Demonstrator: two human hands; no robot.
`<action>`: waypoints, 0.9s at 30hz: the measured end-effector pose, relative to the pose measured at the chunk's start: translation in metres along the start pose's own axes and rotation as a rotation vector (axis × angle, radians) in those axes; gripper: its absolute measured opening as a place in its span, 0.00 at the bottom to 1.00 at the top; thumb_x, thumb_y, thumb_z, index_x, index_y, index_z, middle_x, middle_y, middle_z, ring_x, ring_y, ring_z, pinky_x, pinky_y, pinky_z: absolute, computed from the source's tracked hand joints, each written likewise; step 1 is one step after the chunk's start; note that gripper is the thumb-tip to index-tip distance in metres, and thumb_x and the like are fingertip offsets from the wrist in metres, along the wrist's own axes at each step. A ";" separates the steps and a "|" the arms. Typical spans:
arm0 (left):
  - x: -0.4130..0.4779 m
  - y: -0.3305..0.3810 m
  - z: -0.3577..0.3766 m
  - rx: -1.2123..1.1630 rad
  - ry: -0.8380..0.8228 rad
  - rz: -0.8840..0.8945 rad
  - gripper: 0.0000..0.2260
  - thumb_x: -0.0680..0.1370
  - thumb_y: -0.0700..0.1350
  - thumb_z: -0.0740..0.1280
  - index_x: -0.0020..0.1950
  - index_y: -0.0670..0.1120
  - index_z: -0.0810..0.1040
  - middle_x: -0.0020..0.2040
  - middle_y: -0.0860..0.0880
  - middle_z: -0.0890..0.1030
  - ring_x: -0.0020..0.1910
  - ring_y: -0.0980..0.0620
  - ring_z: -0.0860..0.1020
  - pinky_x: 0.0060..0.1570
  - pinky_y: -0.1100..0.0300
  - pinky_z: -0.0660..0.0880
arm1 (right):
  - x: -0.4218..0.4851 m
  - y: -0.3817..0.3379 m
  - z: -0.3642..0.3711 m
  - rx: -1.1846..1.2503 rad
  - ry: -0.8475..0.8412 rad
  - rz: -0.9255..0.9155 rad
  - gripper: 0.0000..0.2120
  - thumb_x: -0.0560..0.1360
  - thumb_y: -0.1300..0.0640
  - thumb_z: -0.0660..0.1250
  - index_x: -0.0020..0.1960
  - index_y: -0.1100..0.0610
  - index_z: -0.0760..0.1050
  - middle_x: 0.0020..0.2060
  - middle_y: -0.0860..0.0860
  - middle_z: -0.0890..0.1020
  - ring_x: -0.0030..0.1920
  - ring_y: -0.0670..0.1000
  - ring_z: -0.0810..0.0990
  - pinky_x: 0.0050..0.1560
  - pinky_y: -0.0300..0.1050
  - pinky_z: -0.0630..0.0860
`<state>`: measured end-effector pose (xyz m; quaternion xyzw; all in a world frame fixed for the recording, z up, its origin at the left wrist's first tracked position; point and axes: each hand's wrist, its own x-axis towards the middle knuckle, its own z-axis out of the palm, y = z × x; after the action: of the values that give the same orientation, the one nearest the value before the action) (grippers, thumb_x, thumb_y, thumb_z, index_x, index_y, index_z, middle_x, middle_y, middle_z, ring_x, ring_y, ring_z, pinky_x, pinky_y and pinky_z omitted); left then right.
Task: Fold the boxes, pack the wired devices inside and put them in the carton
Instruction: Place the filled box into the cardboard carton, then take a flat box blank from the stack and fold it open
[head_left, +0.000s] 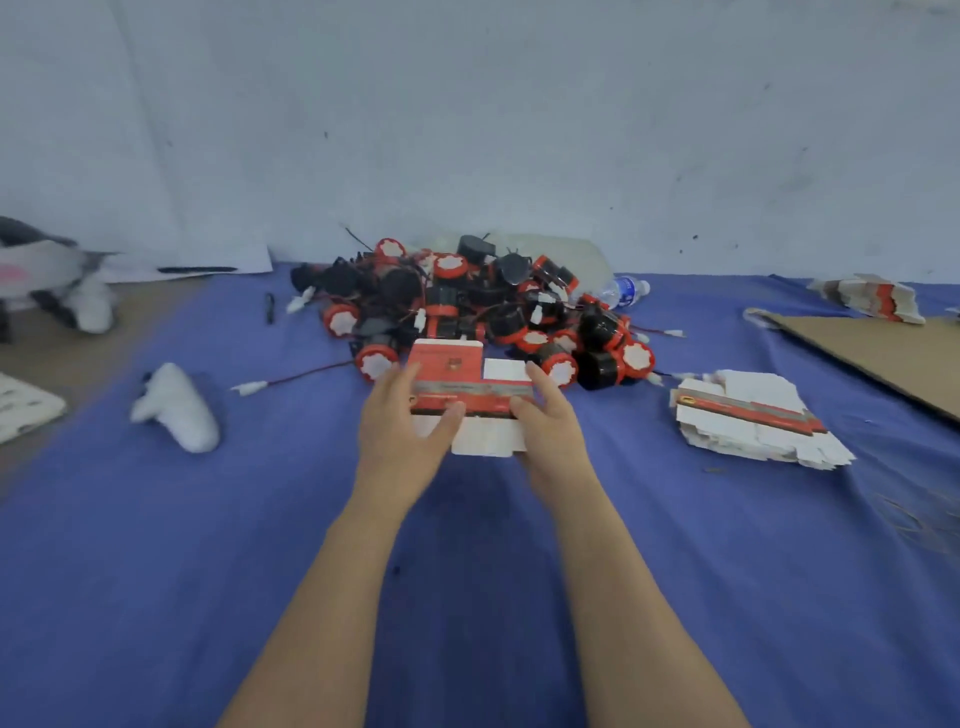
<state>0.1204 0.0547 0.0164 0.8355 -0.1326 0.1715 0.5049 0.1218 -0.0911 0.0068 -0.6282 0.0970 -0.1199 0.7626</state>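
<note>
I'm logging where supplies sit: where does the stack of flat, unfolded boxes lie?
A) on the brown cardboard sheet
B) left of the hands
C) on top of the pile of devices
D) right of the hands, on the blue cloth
D: the stack of flat boxes lies on the blue cloth, to the right of the right hand, which with the left hand holds one box.

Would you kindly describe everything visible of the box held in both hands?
The box is thin printed card, red with a grey band and white flaps showing at its top and bottom edges. It looks not yet fully folded, held over the blue cloth, just in front of the device pile. The left hand grips its left end, the right hand its right end.
</note>
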 end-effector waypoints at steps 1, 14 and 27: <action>-0.003 -0.010 -0.003 -0.053 -0.002 -0.059 0.18 0.77 0.48 0.69 0.65 0.52 0.71 0.57 0.59 0.74 0.61 0.56 0.72 0.57 0.71 0.67 | 0.000 0.008 0.003 -0.014 0.015 0.002 0.23 0.81 0.65 0.56 0.74 0.51 0.62 0.62 0.53 0.77 0.50 0.50 0.81 0.45 0.45 0.79; -0.013 -0.016 0.003 -0.253 -0.378 -0.070 0.28 0.76 0.40 0.69 0.62 0.67 0.61 0.62 0.61 0.72 0.60 0.65 0.72 0.51 0.73 0.72 | -0.009 0.024 0.014 -0.313 0.004 -0.129 0.23 0.82 0.42 0.47 0.73 0.50 0.65 0.63 0.46 0.75 0.58 0.43 0.75 0.51 0.32 0.72; -0.010 -0.012 0.000 -0.480 -0.295 -0.247 0.26 0.82 0.43 0.52 0.76 0.64 0.49 0.66 0.58 0.72 0.62 0.59 0.71 0.61 0.61 0.70 | -0.017 0.003 -0.003 -0.352 -0.207 -0.060 0.22 0.80 0.37 0.51 0.52 0.45 0.81 0.45 0.42 0.85 0.45 0.40 0.81 0.38 0.29 0.73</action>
<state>0.1157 0.0609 0.0022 0.7179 -0.1387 -0.0502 0.6803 0.1046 -0.0884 0.0034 -0.7634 0.0191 -0.0586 0.6430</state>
